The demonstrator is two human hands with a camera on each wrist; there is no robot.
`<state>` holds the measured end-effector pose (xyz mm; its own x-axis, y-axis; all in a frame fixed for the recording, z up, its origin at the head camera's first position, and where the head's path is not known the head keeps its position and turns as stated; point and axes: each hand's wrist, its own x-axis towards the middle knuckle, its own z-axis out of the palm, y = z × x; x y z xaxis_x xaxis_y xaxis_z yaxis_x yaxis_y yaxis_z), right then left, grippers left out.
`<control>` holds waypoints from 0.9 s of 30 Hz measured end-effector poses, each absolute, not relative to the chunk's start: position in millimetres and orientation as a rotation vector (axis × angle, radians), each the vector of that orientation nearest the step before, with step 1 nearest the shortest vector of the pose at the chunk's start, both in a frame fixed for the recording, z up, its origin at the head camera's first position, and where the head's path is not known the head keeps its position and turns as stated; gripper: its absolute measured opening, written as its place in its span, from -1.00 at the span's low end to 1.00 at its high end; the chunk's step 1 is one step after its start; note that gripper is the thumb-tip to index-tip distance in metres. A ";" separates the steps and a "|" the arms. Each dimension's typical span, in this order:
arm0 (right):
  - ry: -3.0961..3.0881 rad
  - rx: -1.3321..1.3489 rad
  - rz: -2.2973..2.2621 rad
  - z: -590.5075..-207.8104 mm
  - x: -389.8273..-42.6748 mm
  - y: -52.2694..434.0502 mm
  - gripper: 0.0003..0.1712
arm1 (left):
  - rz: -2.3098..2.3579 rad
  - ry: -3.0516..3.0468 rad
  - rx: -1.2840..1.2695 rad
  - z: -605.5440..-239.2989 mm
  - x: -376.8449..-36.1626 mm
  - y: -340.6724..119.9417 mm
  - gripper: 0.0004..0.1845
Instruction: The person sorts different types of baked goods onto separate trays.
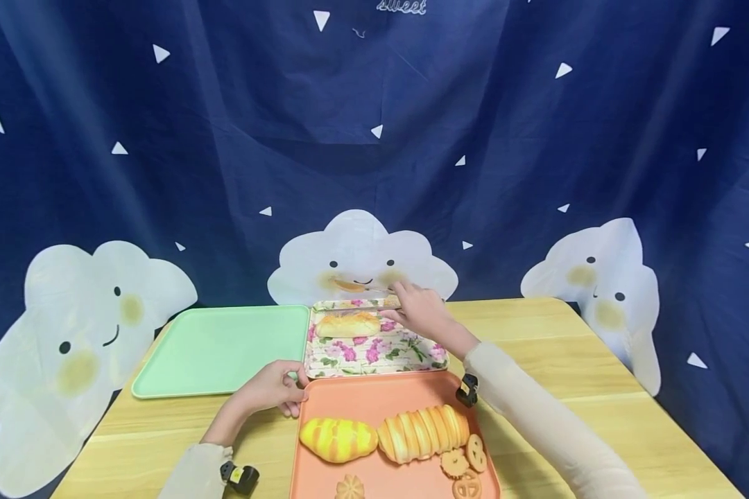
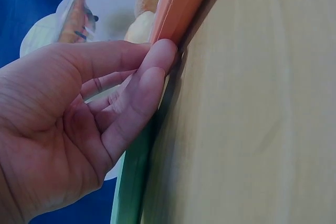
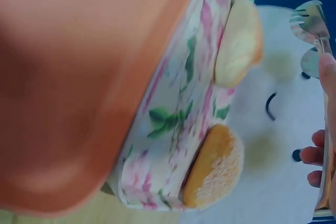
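The right hand [image 1: 419, 310] is clenched round metal tongs [image 1: 374, 303], held over the far edge of the floral tray [image 1: 374, 357], just above the long bread roll [image 1: 347, 324] lying at that tray's 11 o'clock. The left hand [image 1: 274, 389] pinches the orange tray [image 1: 374, 391] at its 10 o'clock corner on the counter [image 1: 537, 326].

Risk, as judged: the tongs could crush or drop the roll if closed off-centre.

The right wrist view alone shows the toothed tong tips [image 3: 310, 18] and a second, sugared bun [image 3: 212, 166]; the left wrist view alone shows fingertips [image 2: 157, 59] pressed to the rim.
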<state>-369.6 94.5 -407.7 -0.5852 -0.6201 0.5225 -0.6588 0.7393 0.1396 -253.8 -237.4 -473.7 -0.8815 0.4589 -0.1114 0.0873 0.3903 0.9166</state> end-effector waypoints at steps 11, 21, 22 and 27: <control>-2.543 1.114 0.427 -384.4 -322.4 110.3 -0.33 | 1.462 2.356 0.490 -470.9 -254.9 -239.5 -0.84; -2.538 1.148 0.511 -379.3 -287.5 130.2 -0.25 | 1.425 2.378 0.528 -466.6 -255.1 -240.3 -0.79; -2.533 1.152 0.522 -378.9 -283.7 131.2 -0.27 | 1.420 2.380 0.532 -466.5 -255.3 -240.2 -0.79; -2.511 1.191 0.494 -372.5 -266.5 131.9 -0.33 | 1.397 2.390 0.534 -466.6 -255.9 -239.2 -0.81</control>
<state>-266.5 131.9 -372.5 -0.6024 -0.6770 0.4228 -0.7868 0.5930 -0.1715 -255.9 -239.2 -466.6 -0.8786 0.4699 -0.0855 0.1559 0.4513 0.8786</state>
